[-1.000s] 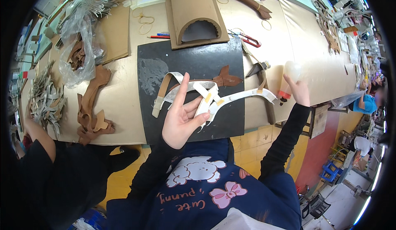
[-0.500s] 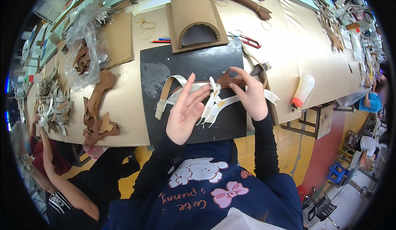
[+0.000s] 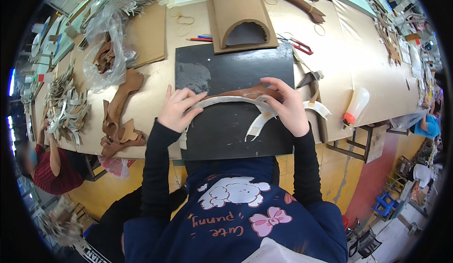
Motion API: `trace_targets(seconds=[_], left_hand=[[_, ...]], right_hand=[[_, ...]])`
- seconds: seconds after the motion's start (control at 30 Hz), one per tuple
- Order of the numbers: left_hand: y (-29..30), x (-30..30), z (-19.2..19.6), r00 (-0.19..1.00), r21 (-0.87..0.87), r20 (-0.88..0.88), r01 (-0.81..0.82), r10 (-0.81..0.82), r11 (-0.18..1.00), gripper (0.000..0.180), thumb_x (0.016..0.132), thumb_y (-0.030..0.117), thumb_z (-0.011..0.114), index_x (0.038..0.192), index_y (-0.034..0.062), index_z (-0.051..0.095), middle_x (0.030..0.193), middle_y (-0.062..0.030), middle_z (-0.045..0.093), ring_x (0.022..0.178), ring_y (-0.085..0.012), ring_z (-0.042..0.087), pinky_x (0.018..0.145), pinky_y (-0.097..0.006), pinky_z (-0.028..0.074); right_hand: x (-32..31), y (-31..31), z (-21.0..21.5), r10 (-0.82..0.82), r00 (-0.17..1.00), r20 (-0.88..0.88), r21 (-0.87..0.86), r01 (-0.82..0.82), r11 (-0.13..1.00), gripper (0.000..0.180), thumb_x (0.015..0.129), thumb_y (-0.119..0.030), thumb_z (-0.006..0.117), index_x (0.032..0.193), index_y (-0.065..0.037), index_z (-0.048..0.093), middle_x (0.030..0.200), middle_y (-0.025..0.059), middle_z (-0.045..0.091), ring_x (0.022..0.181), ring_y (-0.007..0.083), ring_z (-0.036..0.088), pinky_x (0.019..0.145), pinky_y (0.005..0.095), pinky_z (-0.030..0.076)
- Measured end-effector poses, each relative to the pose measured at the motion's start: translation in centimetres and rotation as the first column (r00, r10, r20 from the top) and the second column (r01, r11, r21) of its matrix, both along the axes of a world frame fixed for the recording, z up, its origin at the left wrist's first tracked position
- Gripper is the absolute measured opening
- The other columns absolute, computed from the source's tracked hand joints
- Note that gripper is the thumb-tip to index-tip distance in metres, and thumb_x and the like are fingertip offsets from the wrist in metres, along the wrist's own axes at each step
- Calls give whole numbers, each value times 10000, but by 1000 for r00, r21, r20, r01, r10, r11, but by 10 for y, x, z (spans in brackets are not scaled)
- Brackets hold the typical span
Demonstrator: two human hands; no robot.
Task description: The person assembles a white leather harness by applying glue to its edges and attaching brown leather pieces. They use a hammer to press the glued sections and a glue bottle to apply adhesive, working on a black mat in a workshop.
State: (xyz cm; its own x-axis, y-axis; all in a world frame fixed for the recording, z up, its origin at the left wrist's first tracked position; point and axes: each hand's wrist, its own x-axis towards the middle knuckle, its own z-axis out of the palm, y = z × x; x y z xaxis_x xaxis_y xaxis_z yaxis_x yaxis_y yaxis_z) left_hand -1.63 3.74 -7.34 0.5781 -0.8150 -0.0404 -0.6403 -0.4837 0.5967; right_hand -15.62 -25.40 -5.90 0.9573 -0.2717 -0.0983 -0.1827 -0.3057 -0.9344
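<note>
Between my hands a brown leather strap piece (image 3: 240, 93), edged with a white strip, is stretched in a shallow arc above the black mat (image 3: 222, 140). My left hand (image 3: 180, 109) pinches its left end between thumb and fingers. At the other end, my right hand (image 3: 289, 107) grips the wider brown part. A white-backed strap end (image 3: 258, 125) hangs down toward me beside my right hand. Another pale strap end (image 3: 317, 108) sticks out to the right of that hand.
Beyond the mat stands a brown arched form (image 3: 243, 13). A hammer (image 3: 310, 78), a white squeeze bottle (image 3: 356, 105) and a red-handled cutter (image 3: 301, 46) lie on the right. Brown leather pieces (image 3: 121, 116) and a plastic bag (image 3: 106, 58) are at left. A co-worker (image 3: 52, 166) sits at far left.
My left hand, open before, has moved left and closed on the strap's end. The strap, bunched in loops earlier, is now drawn out between both hands. The view has shifted slightly.
</note>
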Motion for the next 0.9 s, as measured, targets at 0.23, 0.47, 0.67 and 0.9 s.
trace_targets(seconds=[0.23,0.47,0.67,0.9], left_hand=[[56,9,-4,906,-14,-374,-219,199,976,384,900,153,693,1281,110,682,960,-68,576,951,-249,556,1018,-449,370],[25,-25,-11,851,-215,256,-412,459,885,328,835,1,698,1149,91,726,1147,-81,617,1060,-275,567,898,-365,472],[-8,-42,-15,868,-412,-61,-471,492,780,242,858,-25,672,1078,58,729,1072,-88,647,920,-259,637,812,-365,513],[-46,13,-19,976,-317,-141,-201,164,927,188,931,90,637,1088,45,730,1005,-123,685,971,-271,669,800,-340,526]], right_hand=[[53,35,-10,150,989,-20,-43,-150,988,350,840,-7,709,1187,-33,672,966,110,636,841,167,654,780,292,535],[37,46,-3,122,990,66,-374,-89,923,280,867,-131,744,1123,-33,682,996,112,555,899,278,574,787,377,485],[35,58,-5,92,994,63,-581,-39,813,288,813,-111,780,1083,-58,694,1012,89,561,925,276,546,805,377,470],[35,62,-2,84,991,105,-594,-5,804,175,759,-17,786,908,-49,701,942,66,583,909,264,564,799,357,467]])
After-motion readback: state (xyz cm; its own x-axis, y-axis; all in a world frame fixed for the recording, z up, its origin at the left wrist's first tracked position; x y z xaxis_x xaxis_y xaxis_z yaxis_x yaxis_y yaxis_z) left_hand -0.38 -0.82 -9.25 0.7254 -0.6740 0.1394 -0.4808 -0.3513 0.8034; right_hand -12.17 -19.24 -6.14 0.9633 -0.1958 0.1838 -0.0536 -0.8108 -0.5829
